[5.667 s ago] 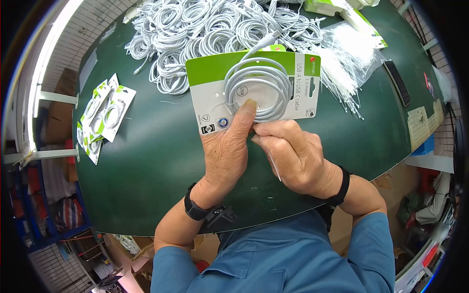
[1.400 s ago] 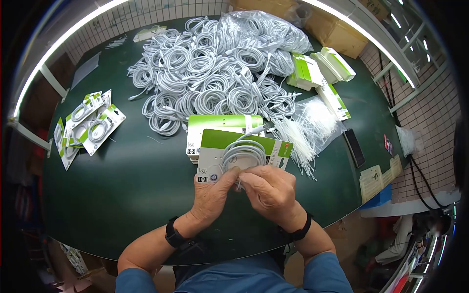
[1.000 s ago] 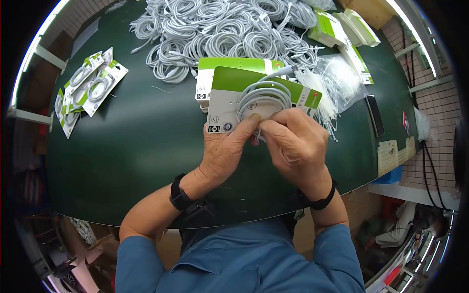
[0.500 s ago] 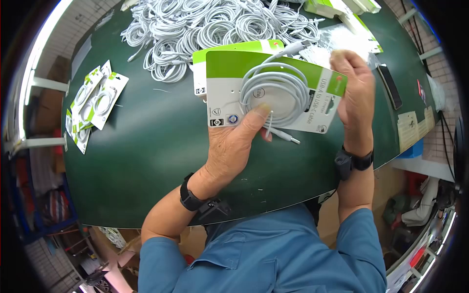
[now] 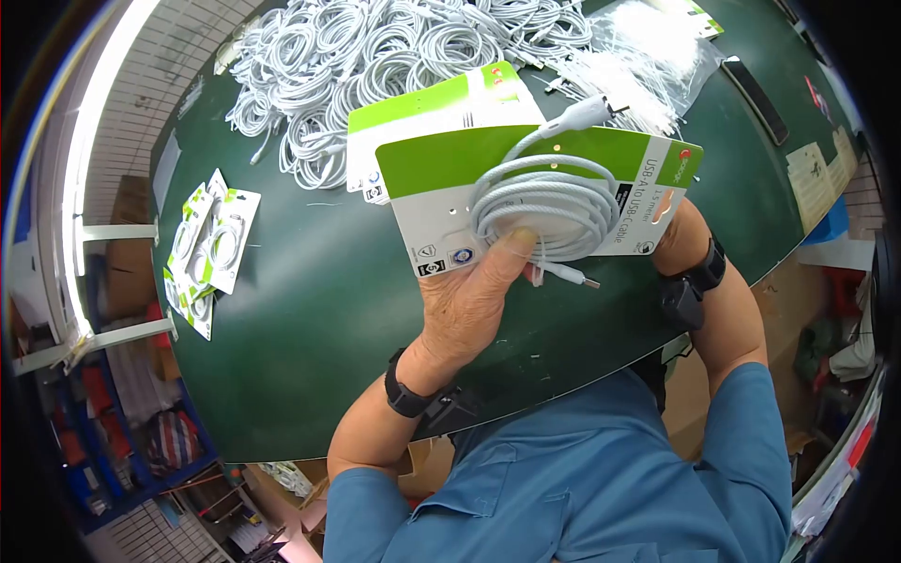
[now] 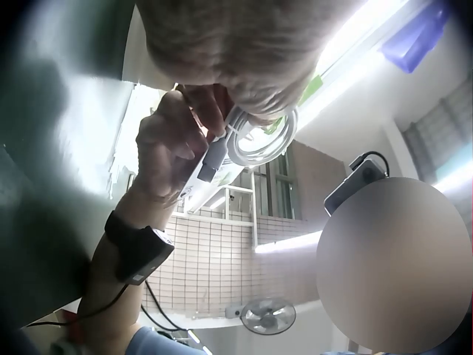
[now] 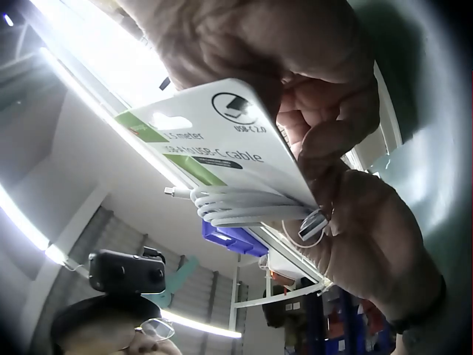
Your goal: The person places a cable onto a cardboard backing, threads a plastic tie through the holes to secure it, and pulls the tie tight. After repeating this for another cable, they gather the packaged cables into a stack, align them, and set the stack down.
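Observation:
My left hand (image 5: 474, 310) grips a green-and-white packaging card (image 5: 427, 211), its thumb pressed against the front at the coil's lower edge. On the card lies a coiled light-grey USB cable (image 5: 549, 211); one plug sticks up past the green band, the other points out below. A thin white cable tie (image 5: 539, 251) shows beside the thumb. My right hand (image 7: 325, 96) is behind the card with its fingers bent, close to the left hand; the head view hides most of it. I cannot tell whether those fingers pinch anything.
A stack of cards (image 5: 394, 131) lies just beyond the held one. Behind it is a large heap of coiled cables (image 5: 366, 47). Loose cable ties (image 5: 638, 89) and a phone (image 5: 755, 101) are at the right. Several cards with cables (image 5: 211, 244) lie at the left.
My right hand has left the tie at the coil's lower edge, swung out to the card's right side, then moved down behind it. The left hand keeps its grip on the card.

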A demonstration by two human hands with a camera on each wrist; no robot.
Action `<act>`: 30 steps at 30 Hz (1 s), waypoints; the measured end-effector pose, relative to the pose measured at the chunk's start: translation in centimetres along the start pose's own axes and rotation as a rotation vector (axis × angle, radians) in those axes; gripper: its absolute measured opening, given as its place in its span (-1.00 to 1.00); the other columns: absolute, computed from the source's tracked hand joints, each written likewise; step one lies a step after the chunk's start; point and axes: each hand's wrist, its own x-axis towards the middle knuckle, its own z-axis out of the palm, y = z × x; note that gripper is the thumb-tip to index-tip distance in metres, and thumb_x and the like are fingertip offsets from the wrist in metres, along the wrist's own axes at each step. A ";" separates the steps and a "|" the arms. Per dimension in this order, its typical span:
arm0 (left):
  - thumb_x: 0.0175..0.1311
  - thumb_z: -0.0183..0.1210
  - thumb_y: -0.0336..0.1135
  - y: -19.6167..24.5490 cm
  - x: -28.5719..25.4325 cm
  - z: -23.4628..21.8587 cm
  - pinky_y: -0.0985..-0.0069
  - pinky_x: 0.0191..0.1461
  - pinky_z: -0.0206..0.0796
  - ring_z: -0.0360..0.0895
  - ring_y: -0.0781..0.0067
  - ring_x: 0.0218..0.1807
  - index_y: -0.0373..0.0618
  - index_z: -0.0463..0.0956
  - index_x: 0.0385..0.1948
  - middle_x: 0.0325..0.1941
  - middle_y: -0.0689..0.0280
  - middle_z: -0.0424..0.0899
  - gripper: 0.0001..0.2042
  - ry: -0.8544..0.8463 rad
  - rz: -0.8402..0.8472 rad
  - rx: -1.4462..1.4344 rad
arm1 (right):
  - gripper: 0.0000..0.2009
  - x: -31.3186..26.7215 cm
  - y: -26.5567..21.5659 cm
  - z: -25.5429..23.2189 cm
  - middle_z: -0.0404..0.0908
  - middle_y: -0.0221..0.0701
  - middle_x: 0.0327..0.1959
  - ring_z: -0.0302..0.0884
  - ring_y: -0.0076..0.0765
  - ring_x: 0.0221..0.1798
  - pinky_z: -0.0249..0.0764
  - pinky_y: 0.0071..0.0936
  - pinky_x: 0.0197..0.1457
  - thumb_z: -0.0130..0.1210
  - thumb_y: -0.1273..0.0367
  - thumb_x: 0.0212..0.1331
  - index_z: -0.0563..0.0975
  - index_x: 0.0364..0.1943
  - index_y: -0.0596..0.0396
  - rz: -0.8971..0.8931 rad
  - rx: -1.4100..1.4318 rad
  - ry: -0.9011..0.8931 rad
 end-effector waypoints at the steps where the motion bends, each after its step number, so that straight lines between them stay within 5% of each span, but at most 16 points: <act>1: 0.47 0.26 -0.56 -0.1 0.0 0.0 0.43 -0.26 0.58 0.65 0.42 -0.18 -0.25 0.49 0.20 0.02 0.15 0.69 -0.68 -0.007 0.002 -0.002 | -0.77 -0.2 0.5 0.0 0.80 -0.28 0.03 0.76 -0.23 0.03 0.64 -0.34 0.16 0.12 0.33 0.53 0.72 0.09 0.05 0.024 0.009 0.001; 8: 0.46 0.27 -0.55 -0.2 -0.1 0.1 0.43 -0.26 0.58 0.65 0.42 -0.17 -0.24 0.48 0.21 0.03 0.15 0.69 -0.66 -0.017 -0.015 -0.003 | -0.76 -0.6 0.7 -0.3 0.81 -0.27 0.02 0.77 -0.17 0.02 0.65 -0.34 0.14 0.05 0.42 0.53 0.71 0.08 0.08 0.005 -0.038 -0.044; 11: 0.46 0.27 -0.54 -0.2 -0.1 0.0 0.44 -0.26 0.59 0.65 0.42 -0.16 -0.24 0.47 0.22 0.03 0.15 0.69 -0.65 -0.023 -0.016 0.005 | -0.71 -0.1 1.4 -0.5 0.80 -0.30 0.06 0.78 -0.34 0.03 0.70 -0.37 0.11 0.15 0.54 0.41 0.67 0.16 0.12 -0.021 -0.055 -0.056; 16: 0.46 0.28 -0.51 -0.5 0.1 -0.1 0.48 -0.28 0.60 0.66 0.42 -0.17 -0.28 0.48 0.22 0.05 0.15 0.68 -0.65 -0.014 -0.042 0.036 | -0.74 0.3 3.5 -0.5 0.80 -0.26 0.01 0.75 -0.38 0.00 0.68 -0.38 0.04 0.14 0.47 0.44 0.66 0.13 0.19 0.111 0.311 -0.051; 20: 0.46 0.29 -0.49 -0.4 0.1 -0.2 0.48 -0.29 0.64 0.69 0.39 -0.15 -0.27 0.48 0.23 0.08 0.16 0.68 -0.64 -0.027 -0.066 0.032 | -0.74 0.3 2.3 -0.3 0.79 -0.26 -0.02 0.74 -0.41 -0.02 0.67 -0.41 0.03 0.15 0.42 0.46 0.66 0.12 0.22 0.127 0.329 0.002; 26: 0.48 0.28 -0.45 1.0 0.5 -0.8 0.39 -0.13 0.76 0.71 0.28 0.07 -0.24 0.40 0.35 0.22 0.13 0.64 -0.55 -0.101 -0.390 -0.189 | -0.70 1.1 -0.9 0.0 0.78 -0.31 -0.04 0.73 -0.44 -0.03 0.65 -0.46 0.02 0.21 0.33 0.44 0.65 0.12 0.21 -0.109 0.147 0.001; 30: 0.52 0.24 -0.44 1.5 0.6 0.1 0.30 0.05 0.77 0.70 0.23 0.19 -0.24 0.37 0.39 0.26 0.11 0.63 -0.54 -0.081 -0.425 -0.248 | -0.67 2.8 -3.3 0.7 0.78 -0.34 -0.06 0.72 -0.47 -0.04 0.64 -0.49 0.02 0.25 0.27 0.42 0.64 0.11 0.20 -0.426 -0.064 0.011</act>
